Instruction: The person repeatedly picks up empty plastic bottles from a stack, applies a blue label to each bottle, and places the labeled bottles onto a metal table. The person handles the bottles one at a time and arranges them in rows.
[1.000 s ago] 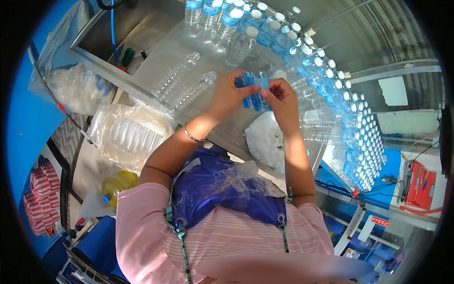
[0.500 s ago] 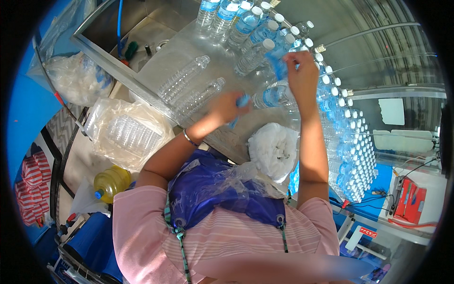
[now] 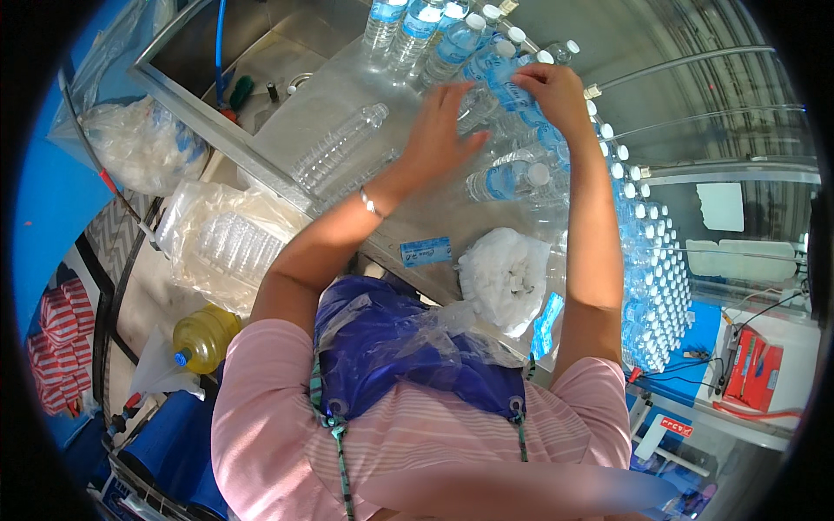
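Note:
My right hand (image 3: 556,91) pinches a blue label sleeve (image 3: 514,94) among the upright bottles. Just left of it, my left hand (image 3: 439,135) is open, fingers apart, beside a clear bottle (image 3: 477,106) that it partly hides. Whether the fingers touch that bottle, I cannot tell. Below the hands, a labelled bottle with a white cap (image 3: 508,181) lies on its side. Another flat blue label (image 3: 426,252) rests on the steel table near my apron. A clear bottle without a label (image 3: 343,143) lies left of my left hand, with a second one partly behind my forearm.
Rows of capped, labelled bottles (image 3: 656,286) line the right side. A white plastic bag (image 3: 504,280) and a blue label strip (image 3: 547,326) are close to my apron (image 3: 373,365). At left are a sink (image 3: 261,74), a bag of clear bottles (image 3: 239,243) and a yellow jug (image 3: 207,337).
My left hand has let go of a blue label, now flat on the table, and moved up and right toward the bottles. My right hand has shifted slightly up with its label.

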The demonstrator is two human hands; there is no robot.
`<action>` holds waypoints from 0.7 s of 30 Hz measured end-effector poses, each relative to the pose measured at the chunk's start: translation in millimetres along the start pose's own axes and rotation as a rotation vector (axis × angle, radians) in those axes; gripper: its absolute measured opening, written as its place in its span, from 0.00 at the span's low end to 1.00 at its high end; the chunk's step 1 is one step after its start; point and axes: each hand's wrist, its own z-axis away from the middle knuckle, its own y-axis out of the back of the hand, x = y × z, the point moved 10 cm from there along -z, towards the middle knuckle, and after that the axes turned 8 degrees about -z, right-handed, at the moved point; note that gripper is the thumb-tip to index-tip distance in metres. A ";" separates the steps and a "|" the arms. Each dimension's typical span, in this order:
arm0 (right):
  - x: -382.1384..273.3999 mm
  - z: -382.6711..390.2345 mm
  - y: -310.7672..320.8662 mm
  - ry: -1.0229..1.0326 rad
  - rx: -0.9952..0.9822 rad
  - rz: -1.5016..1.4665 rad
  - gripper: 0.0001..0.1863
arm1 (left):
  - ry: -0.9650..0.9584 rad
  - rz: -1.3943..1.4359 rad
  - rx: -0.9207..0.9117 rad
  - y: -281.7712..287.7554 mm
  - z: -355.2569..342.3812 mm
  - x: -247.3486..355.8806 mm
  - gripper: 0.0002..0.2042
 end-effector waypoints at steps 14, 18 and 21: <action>-17.2 21.0 -43.4 0.280 0.081 0.057 0.21 | 0.180 0.136 -0.216 -62.7 -21.6 -74.0 0.54; -25.4 32.6 -22.6 0.298 0.129 -0.144 0.18 | -0.006 0.008 -0.126 -35.0 -25.3 -42.4 0.52; -22.5 35.6 12.8 0.158 0.168 -0.415 0.17 | 0.010 -0.008 -0.173 -7.6 -28.7 -7.3 0.47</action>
